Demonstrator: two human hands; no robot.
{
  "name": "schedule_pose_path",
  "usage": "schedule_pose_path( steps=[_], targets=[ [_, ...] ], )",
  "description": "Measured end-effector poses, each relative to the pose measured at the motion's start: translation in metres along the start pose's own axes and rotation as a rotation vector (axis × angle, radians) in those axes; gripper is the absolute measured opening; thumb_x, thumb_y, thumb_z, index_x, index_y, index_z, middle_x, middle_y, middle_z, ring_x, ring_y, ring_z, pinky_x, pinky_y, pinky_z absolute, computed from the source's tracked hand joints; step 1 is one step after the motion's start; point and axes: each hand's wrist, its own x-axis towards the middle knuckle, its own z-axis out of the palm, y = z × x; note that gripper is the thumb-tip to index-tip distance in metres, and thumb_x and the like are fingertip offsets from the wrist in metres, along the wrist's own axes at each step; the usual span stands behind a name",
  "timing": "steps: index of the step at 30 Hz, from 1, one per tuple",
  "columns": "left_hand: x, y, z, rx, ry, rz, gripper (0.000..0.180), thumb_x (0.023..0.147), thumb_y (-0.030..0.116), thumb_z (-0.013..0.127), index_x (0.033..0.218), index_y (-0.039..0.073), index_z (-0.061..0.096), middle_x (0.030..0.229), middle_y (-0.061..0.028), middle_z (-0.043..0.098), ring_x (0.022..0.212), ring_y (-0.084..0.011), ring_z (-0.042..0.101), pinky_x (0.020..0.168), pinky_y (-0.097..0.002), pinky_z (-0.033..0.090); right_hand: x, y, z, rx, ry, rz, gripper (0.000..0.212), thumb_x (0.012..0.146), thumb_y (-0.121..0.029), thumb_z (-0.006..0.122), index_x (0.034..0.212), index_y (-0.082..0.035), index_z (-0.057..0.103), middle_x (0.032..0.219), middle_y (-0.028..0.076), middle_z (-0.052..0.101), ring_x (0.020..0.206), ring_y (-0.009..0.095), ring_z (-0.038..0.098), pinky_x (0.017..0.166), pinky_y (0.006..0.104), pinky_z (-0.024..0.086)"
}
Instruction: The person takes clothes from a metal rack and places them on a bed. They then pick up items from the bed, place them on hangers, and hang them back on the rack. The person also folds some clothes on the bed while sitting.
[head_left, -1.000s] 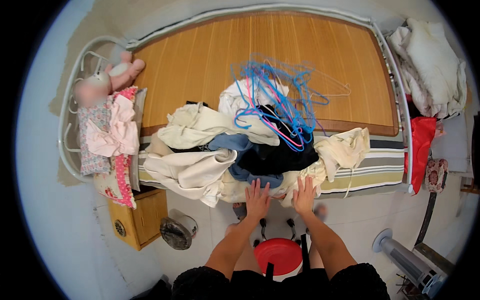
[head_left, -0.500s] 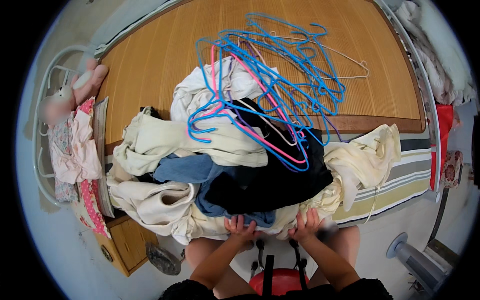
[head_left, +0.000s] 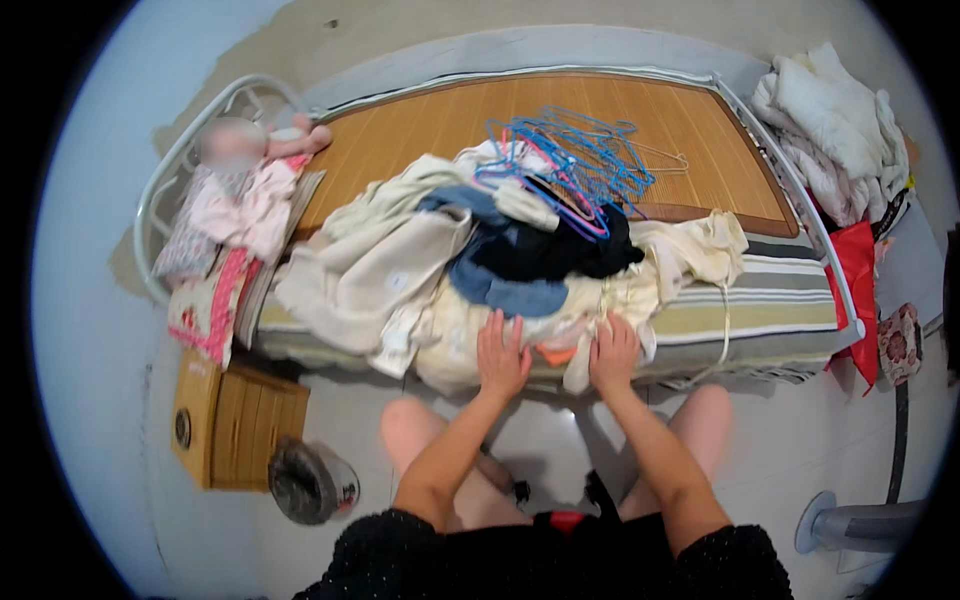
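A heap of clothes lies along the near edge of the bed. My left hand (head_left: 503, 355) rests with its fingers stretched out on a cream garment (head_left: 447, 335) at the front of the heap. My right hand (head_left: 613, 352) lies on the same pale cloth a little to the right, fingers extended. Between the hands shows a small orange patch (head_left: 555, 355). Just beyond them are blue denim clothing (head_left: 510, 290) and a black garment (head_left: 560, 250). An off-white garment (head_left: 385, 255) sits to the left. Blue, pink and purple hangers (head_left: 590, 160) lie tangled on the far side.
The bed has a bamboo mat (head_left: 420, 125) and a striped sheet (head_left: 780, 290). A pink soft toy (head_left: 290, 138) and folded cloths (head_left: 250, 215) lie at the left end. A wooden cabinet (head_left: 240, 425) and a bin (head_left: 310, 485) stand below; a red bag (head_left: 853, 275) is at right.
My view has tilted up and back, showing more wall and floor. Both hands now reach forward onto the front of the heap, and the orange patch has come into sight.
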Motion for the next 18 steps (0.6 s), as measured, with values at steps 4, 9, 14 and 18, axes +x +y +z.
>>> schedule_pose_path(
  steps=[4, 9, 14, 18],
  targets=[
    [-0.017, 0.008, -0.022, 0.055, -0.037, -0.218, 0.075, 0.075, 0.017, 0.071, 0.140, 0.006, 0.038, 0.146, -0.0231, 0.031, 0.135, -0.0391, 0.030, 0.107, -0.0529, 0.027, 0.027, 0.043, -0.029, 0.005, -0.234, 0.052, 0.019, 0.083, -0.020, 0.059, 0.096, -0.006, 0.057, 0.115, 0.020, 0.059, 0.107, 0.037, 0.055, 0.086, 0.0458, 0.045],
    [-0.047, -0.012, -0.067, 0.099, -0.163, -0.337, 0.071, 0.074, 0.018, 0.073, 0.137, 0.006, 0.043, 0.147, -0.0216, 0.030, 0.137, -0.0390, 0.026, 0.107, -0.0518, 0.027, 0.039, 0.083, -0.085, 0.128, -0.092, 0.515, 0.028, 0.095, -0.024, 0.049, 0.099, 0.003, 0.055, 0.099, 0.027, 0.062, 0.097, 0.044, 0.059, 0.081, 0.0498, 0.046],
    [-0.064, 0.012, -0.079, -0.080, -0.104, -0.285, 0.067, 0.076, 0.017, 0.073, 0.136, 0.009, 0.043, 0.137, -0.0204, 0.041, 0.126, -0.0387, 0.041, 0.100, -0.0499, 0.037, 0.034, 0.098, -0.159, 0.335, 0.090, 0.596, 0.030, 0.094, -0.024, 0.051, 0.106, 0.003, 0.057, 0.096, 0.025, 0.063, 0.088, 0.041, 0.060, 0.078, 0.0443, 0.046],
    [-0.027, 0.073, -0.092, -0.786, -0.428, -0.316, 0.065, 0.084, 0.023, 0.069, 0.140, 0.011, 0.039, 0.130, -0.0167, 0.048, 0.116, -0.0293, 0.052, 0.088, -0.0445, 0.047, -0.015, 0.075, -0.174, 0.545, -0.082, 0.521, 0.028, 0.092, -0.022, 0.053, 0.103, 0.003, 0.059, 0.092, 0.018, 0.066, 0.085, 0.026, 0.062, 0.078, 0.0382, 0.047]
  ],
)
